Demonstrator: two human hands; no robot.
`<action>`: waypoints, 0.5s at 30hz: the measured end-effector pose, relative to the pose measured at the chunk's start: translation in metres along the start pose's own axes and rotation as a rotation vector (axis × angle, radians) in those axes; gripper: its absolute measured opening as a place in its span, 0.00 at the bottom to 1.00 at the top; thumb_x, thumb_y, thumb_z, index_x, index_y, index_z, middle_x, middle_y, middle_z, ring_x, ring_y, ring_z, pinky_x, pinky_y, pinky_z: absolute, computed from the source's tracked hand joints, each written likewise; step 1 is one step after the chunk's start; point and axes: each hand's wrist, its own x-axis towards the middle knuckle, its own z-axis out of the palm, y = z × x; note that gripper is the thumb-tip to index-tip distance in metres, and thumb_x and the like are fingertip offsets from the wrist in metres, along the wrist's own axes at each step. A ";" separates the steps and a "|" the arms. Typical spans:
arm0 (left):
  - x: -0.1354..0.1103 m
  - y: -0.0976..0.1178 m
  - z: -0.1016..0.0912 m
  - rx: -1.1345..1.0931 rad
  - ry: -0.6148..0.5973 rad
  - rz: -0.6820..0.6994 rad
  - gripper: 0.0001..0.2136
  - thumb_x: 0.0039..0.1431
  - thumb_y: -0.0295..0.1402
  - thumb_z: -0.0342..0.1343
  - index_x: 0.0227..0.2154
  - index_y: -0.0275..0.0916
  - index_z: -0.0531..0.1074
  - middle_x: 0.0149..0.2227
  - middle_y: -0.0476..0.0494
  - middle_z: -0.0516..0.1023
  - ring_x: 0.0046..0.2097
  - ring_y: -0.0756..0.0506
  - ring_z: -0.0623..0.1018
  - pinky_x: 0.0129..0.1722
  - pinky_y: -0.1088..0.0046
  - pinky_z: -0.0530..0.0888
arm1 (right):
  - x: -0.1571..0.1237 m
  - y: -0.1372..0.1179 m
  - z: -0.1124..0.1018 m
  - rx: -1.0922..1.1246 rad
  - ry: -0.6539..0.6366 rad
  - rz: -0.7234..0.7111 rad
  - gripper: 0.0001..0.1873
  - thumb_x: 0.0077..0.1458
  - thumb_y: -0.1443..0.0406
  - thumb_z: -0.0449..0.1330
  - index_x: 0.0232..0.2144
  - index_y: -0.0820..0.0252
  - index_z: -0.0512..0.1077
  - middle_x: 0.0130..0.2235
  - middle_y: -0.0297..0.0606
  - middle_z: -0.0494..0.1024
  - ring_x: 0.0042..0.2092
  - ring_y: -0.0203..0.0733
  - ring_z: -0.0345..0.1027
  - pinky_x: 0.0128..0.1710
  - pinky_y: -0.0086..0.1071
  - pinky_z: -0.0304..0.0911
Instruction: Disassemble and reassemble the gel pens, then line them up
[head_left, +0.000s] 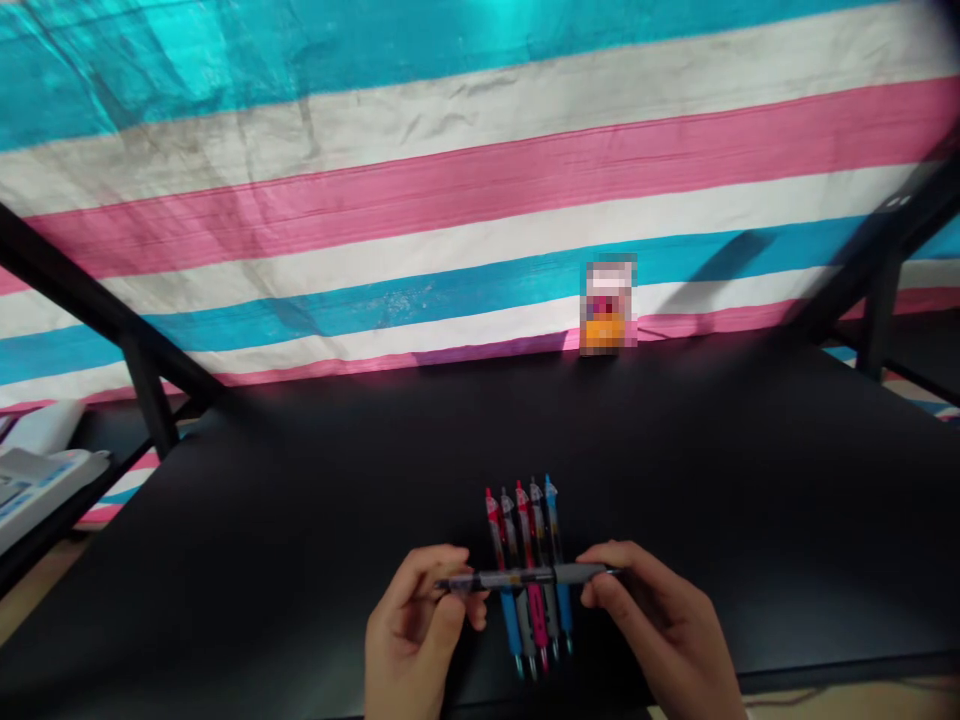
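A grey pen (525, 577) is held level between both hands, just above a row of several pens (529, 570) lying side by side on the black table (300, 500). My left hand (416, 630) pinches the pen's left end. My right hand (664, 625) pinches its right end near the tip. The row's pens have red, pink, blue and grey grips and point toward me.
A small blurred box (609, 305) stands at the table's far edge against a striped blue, white and pink sheet (450, 180). Black frame bars (90, 300) slope at both sides. A white device (37, 470) sits at the left.
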 end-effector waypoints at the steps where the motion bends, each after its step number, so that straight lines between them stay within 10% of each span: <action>1: 0.000 0.000 -0.001 -0.028 -0.003 0.002 0.21 0.48 0.51 0.75 0.38 0.40 0.82 0.25 0.47 0.81 0.26 0.49 0.78 0.30 0.75 0.76 | 0.000 -0.002 0.000 0.011 -0.005 0.006 0.10 0.65 0.57 0.62 0.36 0.52 0.82 0.27 0.32 0.77 0.30 0.41 0.71 0.31 0.30 0.64; 15: 0.001 -0.002 -0.008 -0.020 0.012 -0.016 0.13 0.51 0.41 0.76 0.31 0.38 0.83 0.25 0.47 0.79 0.26 0.51 0.76 0.30 0.79 0.75 | 0.000 -0.003 -0.001 0.067 -0.002 -0.026 0.22 0.71 0.53 0.57 0.26 0.55 0.71 0.26 0.32 0.69 0.29 0.40 0.62 0.30 0.31 0.57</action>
